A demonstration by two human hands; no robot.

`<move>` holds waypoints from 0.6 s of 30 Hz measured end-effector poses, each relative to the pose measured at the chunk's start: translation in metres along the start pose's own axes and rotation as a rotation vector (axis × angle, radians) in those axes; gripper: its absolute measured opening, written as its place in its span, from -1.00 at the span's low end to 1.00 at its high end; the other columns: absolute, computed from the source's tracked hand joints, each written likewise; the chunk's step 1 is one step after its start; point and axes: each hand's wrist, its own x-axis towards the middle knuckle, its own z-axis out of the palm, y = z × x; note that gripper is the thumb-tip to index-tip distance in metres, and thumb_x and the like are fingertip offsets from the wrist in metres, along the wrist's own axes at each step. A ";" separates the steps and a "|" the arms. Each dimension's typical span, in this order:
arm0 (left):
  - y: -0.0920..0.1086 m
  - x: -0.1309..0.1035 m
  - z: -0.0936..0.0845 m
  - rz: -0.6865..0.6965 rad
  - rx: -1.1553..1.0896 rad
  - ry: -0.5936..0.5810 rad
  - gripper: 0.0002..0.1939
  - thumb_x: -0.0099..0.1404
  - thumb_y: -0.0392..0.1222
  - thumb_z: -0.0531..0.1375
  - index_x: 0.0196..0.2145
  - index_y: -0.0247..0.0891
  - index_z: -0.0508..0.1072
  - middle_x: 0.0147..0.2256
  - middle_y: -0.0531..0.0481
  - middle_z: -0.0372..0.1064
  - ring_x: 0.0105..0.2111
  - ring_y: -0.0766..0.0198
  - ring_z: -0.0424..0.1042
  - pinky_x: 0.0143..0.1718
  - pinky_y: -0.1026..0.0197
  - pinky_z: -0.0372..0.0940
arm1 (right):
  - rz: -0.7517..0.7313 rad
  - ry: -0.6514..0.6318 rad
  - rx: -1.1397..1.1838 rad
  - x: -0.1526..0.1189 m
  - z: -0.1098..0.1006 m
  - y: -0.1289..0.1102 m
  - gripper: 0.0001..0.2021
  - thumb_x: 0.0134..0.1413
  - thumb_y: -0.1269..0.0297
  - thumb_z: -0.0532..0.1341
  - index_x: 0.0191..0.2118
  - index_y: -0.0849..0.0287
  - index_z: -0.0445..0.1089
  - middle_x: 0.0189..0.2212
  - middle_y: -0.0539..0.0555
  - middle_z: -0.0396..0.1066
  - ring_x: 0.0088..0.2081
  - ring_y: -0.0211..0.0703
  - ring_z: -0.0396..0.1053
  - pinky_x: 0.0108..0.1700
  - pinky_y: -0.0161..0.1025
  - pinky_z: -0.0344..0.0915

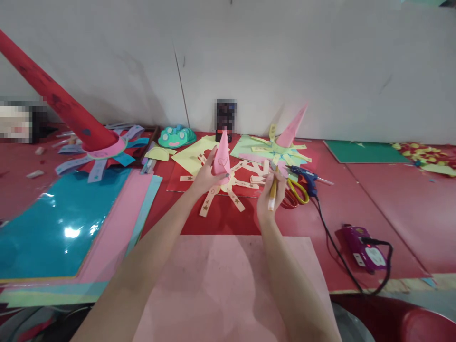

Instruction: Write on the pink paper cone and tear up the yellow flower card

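Observation:
Around the lower part of a pink paper cone (222,157) are the fingers of my left hand (207,175). The cone stands upright, with a drawn heart on its side. Cream paper strips (235,200) with stars and marks spread out from its base like rays. My right hand (270,194) is closed on a gold pen (273,192), its white end pointing down toward me. Just beyond that hand lie several loose cream strips (259,173). Yellow-handled scissors (298,191) and a blue glue gun (306,178) rest to its right.
A second pink cone (292,127) with yellow strips stands behind right. A tall red cone (64,102) leans at left near blue sheets (60,218). A green frog cutout (175,137) is at the wall. The glue gun's cord runs to a purple power strip (363,248).

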 end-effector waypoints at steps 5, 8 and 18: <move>-0.023 -0.020 0.000 -0.100 0.390 -0.029 0.05 0.03 -0.03 0.26 0.27 -0.26 -0.32 0.13 -0.19 0.18 0.20 0.03 0.05 0.23 -0.12 -0.23 | -0.008 -0.478 -0.145 -0.011 0.004 0.015 -0.74 0.17 0.15 0.01 -0.26 0.18 0.35 -0.35 0.11 0.44 -0.28 -0.15 0.43 -0.17 -0.14 0.38; -0.026 -0.034 0.001 -0.074 0.525 -0.034 -0.05 0.12 0.03 0.19 0.27 -0.28 -0.30 0.17 -0.23 0.11 0.23 0.06 -0.02 0.24 -0.12 -0.30 | -0.088 -0.661 -0.231 -0.018 0.007 0.021 -0.81 0.09 0.18 0.10 -0.27 0.13 0.39 -0.32 0.10 0.47 -0.24 -0.10 0.42 -0.16 -0.12 0.36; -0.028 -0.045 0.003 -0.067 0.627 -0.056 -0.29 0.23 0.04 0.09 0.21 -0.38 -0.02 0.21 -0.25 0.03 0.22 0.07 0.00 0.19 0.03 -0.02 | -0.156 -0.755 -0.267 -0.021 0.000 0.018 -0.79 0.04 0.22 0.17 -0.17 0.11 0.30 -0.11 0.15 0.43 -0.06 -0.04 0.39 -0.04 -0.05 0.32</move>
